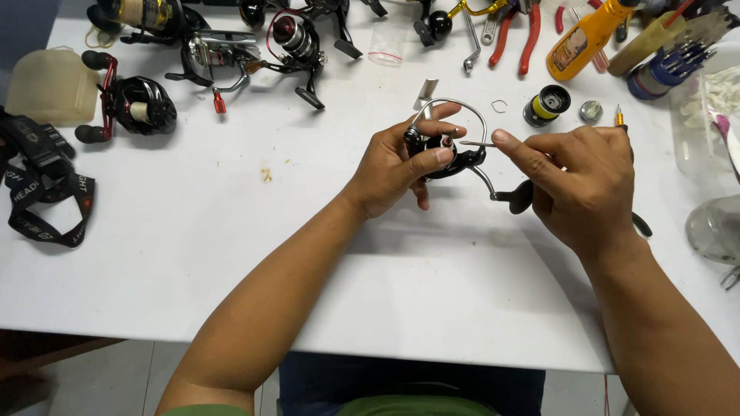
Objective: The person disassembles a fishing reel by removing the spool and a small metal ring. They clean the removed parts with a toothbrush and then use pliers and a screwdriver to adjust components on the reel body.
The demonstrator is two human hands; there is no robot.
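So I'm watching this from my end; nearest to me both forearms are coming up over the white desk [231, 231]; the left hand [393, 166] is gripping a black spinning reel [451, 158] just above the desk's middle, fingers wrapped round the body with the thumb pressing on the front; the silver bail wire [462, 108] is arching over the top, and the crank handle [516, 196] is hanging down toward the right hand [586, 185]; that one's pinching a thin metal pick [478, 143] between thumb and forefinger, tip sitting right at the rotor; my take, keeping the reel braced like that and nudging the pick in gently is the way to go, since slipping could scratch something or fling a small part; further out there's a loose spool [547, 104], a yellow oil bottle [586, 35], red-handled pliers [516, 35], and other reels [231, 54] lying along the back-left.
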